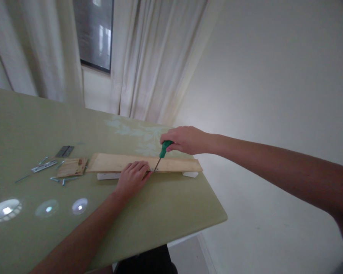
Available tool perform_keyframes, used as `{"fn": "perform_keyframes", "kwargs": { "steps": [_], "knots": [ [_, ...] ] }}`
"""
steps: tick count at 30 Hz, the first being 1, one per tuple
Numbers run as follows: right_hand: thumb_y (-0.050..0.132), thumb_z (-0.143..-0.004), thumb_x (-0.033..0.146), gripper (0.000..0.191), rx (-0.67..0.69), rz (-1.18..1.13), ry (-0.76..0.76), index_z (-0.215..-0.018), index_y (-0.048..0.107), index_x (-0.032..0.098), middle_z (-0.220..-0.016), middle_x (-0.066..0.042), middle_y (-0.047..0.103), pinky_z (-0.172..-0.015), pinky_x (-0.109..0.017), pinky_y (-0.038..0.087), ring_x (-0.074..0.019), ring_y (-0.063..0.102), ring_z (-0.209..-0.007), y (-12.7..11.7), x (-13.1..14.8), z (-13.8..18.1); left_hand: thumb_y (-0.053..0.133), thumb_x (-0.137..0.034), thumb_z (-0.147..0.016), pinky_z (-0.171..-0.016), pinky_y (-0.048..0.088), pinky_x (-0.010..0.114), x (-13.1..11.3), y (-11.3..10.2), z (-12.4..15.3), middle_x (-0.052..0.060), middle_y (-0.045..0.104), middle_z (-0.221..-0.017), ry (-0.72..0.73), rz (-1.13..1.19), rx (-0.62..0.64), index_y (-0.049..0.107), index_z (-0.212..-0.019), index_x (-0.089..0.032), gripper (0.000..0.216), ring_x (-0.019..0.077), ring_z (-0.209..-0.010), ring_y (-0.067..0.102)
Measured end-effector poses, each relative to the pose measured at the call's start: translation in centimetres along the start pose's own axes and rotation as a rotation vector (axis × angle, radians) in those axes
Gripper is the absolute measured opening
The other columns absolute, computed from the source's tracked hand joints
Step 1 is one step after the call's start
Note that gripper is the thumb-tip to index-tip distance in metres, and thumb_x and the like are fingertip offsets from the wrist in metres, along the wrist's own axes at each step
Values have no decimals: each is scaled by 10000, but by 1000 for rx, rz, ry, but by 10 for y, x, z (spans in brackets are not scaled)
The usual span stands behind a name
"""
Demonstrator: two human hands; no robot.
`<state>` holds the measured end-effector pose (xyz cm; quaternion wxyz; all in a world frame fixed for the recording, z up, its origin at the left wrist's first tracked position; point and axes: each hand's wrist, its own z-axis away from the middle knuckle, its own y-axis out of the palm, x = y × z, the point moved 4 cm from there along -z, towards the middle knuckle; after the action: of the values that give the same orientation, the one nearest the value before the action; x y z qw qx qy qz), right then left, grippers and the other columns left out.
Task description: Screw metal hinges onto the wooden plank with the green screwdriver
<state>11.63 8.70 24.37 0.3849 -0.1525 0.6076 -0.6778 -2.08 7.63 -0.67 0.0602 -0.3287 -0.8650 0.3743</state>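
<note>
Head view. Behind the pale green counter [165,207], we see light curtains [160,57], a strip of window [94,34] and a plain wall [274,83]. A wooden board [180,165] lies near the counter's right-hand end, with white pieces [108,176] showing along its near edge. Above it, the right hand [186,139] has its fingers closed round the green handle of a screwdriver [165,147]; the tip comes down at a small metal piece [155,170] on the near edge. The left hand [133,178] lies over that edge, fingers together on the wood just beside the tip; whether its thumb pinches from below, we cannot tell. For good turning, we judge, the shaft should stand in line with the fastener, pressed firmly as it turns, with the steadying fingers clear of any slip. We note the screwdriver's long axis: steep but tilted, tip down and leftward, handle up and rightward. The board's long axis runs left to right, crosswise to the viewer.
</note>
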Motion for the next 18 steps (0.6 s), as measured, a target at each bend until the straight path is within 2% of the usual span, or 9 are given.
{"fn": "perform_keyframes", "kwargs": {
  "steps": [4,6,8,10,11,12,14,16,18],
  "knots": [
    [690,-982,443,217,-290,-123,248,-1083,719,253,-840,-7,740,-617,-281,312,-179,620,-736,-2,-40,32,626,-354,-1014,-896,562,452,-1,-2,-1,133,778,-1179,29,-6,52,737,-1091,-167,230,315,-1075,722],
    [699,-963,459,243,-550,-299,348,-1036,717,229,-769,-3,712,-619,-284,360,-168,603,-680,11,-55,51,609,-411,-1023,-945,562,459,-2,-9,-5,155,761,-1245,45,17,43,724,-1181,-158,319,323,-1137,711],
    [694,-947,495,299,-887,-633,424,-1059,692,218,-789,-9,720,-614,-285,422,-163,618,-664,38,-61,67,579,-455,-1034,-1017,545,458,1,-21,-11,159,739,-1313,25,53,4,693,-1282,-168,396,316,-1203,693],
    [713,-900,564,388,-1060,-1053,447,-1056,656,214,-732,4,708,-548,-277,435,-144,580,-563,81,-55,71,541,-491,-1044,-1063,528,453,12,-37,-19,149,733,-1329,-59,86,-42,674,-1320,-184,434,306,-1231,682],
    [738,-862,595,440,-1004,-1254,452,-1064,650,214,-676,20,689,-499,-261,402,-132,540,-509,105,-46,66,520,-507,-1047,-1064,529,450,22,-46,-22,146,736,-1320,-132,98,-63,674,-1317,-187,446,302,-1227,683],
    [782,-811,608,487,-850,-1434,434,-1066,654,214,-638,27,678,-462,-251,370,-125,512,-474,130,-33,57,499,-524,-1048,-1051,538,445,34,-56,-24,147,740,-1308,-221,107,-85,673,-1310,-184,463,301,-1214,688],
    [778,-800,629,483,-706,-1549,390,-953,685,180,-543,22,613,-413,-248,316,-120,463,-424,167,-5,45,472,-550,-1040,-990,568,422,63,-78,-23,144,742,-1299,-425,119,-118,657,-1315,-174,502,291,-1158,711],
    [675,-848,692,513,-699,-1650,365,-921,679,184,-537,37,553,-411,-241,295,-108,437,-425,191,14,33,483,-550,-1018,-906,590,386,93,-102,-12,127,760,-1257,-596,109,-106,630,-1345,-173,520,270,-1051,744],
    [609,-845,747,562,-772,-1723,365,-1024,632,215,-633,45,562,-437,-237,329,-106,464,-466,204,21,22,497,-480,-995,-914,577,400,123,-126,8,115,788,-1167,-745,-52,-29,656,-1324,-191,466,283,-1013,751]
  ]
}}
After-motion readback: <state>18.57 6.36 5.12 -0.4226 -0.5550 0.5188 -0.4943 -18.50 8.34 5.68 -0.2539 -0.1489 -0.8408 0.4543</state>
